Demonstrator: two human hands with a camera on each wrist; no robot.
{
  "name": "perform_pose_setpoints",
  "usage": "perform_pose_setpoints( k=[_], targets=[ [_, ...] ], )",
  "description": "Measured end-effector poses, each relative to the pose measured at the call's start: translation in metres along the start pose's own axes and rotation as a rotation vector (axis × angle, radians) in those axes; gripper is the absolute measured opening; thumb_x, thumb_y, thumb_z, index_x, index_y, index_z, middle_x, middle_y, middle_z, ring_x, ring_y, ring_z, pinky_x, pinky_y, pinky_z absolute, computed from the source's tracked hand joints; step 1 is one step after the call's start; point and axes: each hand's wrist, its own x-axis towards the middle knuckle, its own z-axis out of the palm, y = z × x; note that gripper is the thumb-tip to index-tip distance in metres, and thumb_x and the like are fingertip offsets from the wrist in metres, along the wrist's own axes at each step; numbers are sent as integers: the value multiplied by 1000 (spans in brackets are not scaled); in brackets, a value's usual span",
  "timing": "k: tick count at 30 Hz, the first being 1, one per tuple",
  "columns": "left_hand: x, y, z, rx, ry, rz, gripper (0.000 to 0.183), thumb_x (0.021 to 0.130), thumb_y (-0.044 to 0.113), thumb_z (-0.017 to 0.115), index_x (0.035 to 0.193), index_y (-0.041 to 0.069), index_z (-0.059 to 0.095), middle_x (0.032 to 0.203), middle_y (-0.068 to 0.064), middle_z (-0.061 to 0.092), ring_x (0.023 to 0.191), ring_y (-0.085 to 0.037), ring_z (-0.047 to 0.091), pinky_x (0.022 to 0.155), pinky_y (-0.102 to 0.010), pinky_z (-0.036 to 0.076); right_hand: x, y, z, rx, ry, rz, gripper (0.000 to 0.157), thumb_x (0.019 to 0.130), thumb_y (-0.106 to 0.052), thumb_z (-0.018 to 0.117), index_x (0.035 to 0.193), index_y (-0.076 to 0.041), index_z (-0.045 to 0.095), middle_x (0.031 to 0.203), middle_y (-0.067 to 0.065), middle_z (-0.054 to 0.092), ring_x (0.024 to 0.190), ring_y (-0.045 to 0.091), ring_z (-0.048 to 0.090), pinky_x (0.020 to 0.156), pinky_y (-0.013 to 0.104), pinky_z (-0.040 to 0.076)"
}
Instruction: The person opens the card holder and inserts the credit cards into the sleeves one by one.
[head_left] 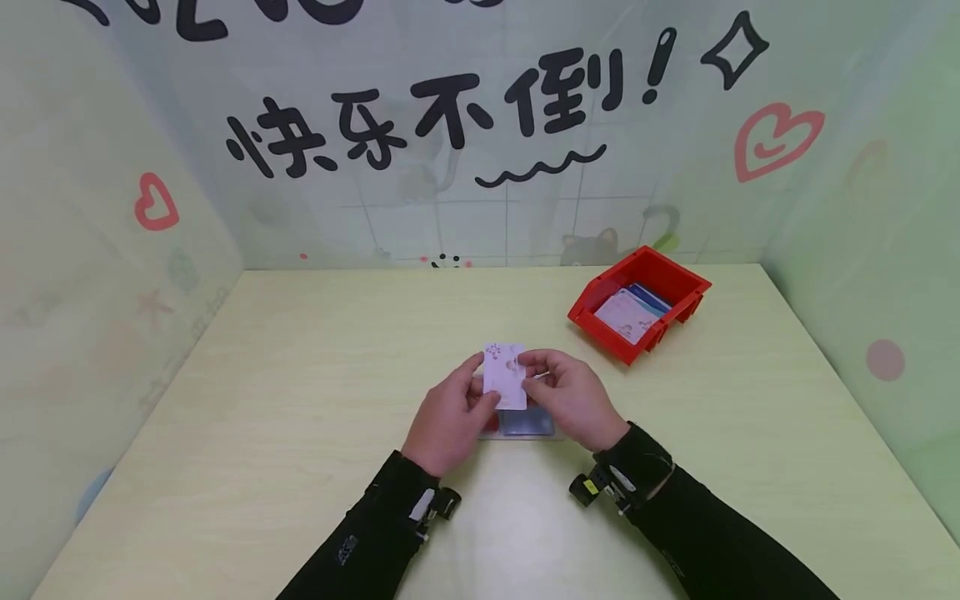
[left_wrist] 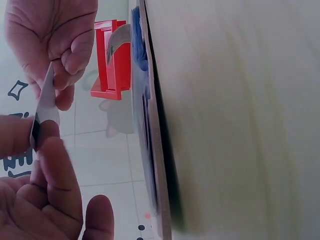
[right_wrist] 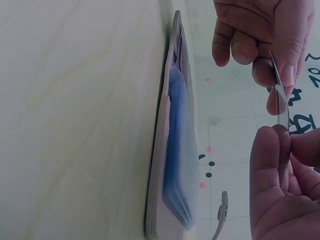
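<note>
A pale pink-white card (head_left: 504,375) with a small printed pattern is held up between both hands. My left hand (head_left: 453,421) pinches its left side, thumb on the near face. At the opposite edge my right hand (head_left: 572,396) grips the card between thumb and fingers. Below them, an open card holder (head_left: 528,423) with clear bluish sleeves lies on the table, partly hidden by the hands. The left wrist view shows the card (left_wrist: 46,102) nearly edge-on, and a strap with a snap button (left_wrist: 119,42) rising from the holder. Neither hand visibly touches the holder (right_wrist: 175,150).
At the back right of the pale wooden table (head_left: 315,375) stands a red bin (head_left: 678,279) with several cards (head_left: 628,315) inside. Printed panels enclose the table at the back and both sides. A small camera is strapped to each wrist.
</note>
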Motion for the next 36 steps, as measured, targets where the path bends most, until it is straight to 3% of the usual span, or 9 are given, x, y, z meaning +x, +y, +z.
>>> perform_pose_setpoints(
  k=[7,14,18,24,31,36],
  targets=[
    [2,1,-1,6,25,-53,59,105,22,65,159,9,45,90,-2,67,73,-15,58,71,-29,49,-2,-1,-6,-137,37,-39,37,102,-13,68,139,-10,67,122,7,73,104,23,66,93,34,61],
    [3,-2,-5,79,58,-109,56,104,22,64,157,11,50,71,0,53,58,-16,47,56,-27,37,2,-1,-15,-363,-35,30,47,99,-17,73,144,-9,63,144,12,64,135,33,59,109,51,54],
    [3,-3,-6,111,66,-126,53,104,22,62,155,11,53,68,2,45,56,-14,41,54,-26,30,3,-3,-16,-463,-80,76,51,97,-20,75,145,-8,63,146,12,63,136,33,59,108,50,55],
    [3,-2,-7,136,33,-139,50,105,21,61,153,7,55,66,2,41,55,-15,42,53,-25,29,2,-3,-15,-554,-126,139,55,97,-22,76,148,-7,60,144,11,66,127,29,64,106,46,56],
    [4,-2,-6,173,1,-157,50,105,20,60,152,6,55,67,2,43,56,-15,46,55,-26,34,1,-5,-16,-587,-145,145,56,98,-23,75,149,-6,60,142,10,67,119,25,65,104,43,58],
    [5,-1,-6,190,-13,-170,51,104,20,61,152,5,54,67,2,42,56,-15,43,54,-26,31,1,-6,-16,-597,-149,137,56,98,-24,75,148,-5,60,141,11,68,118,25,65,103,41,58]
  ],
)
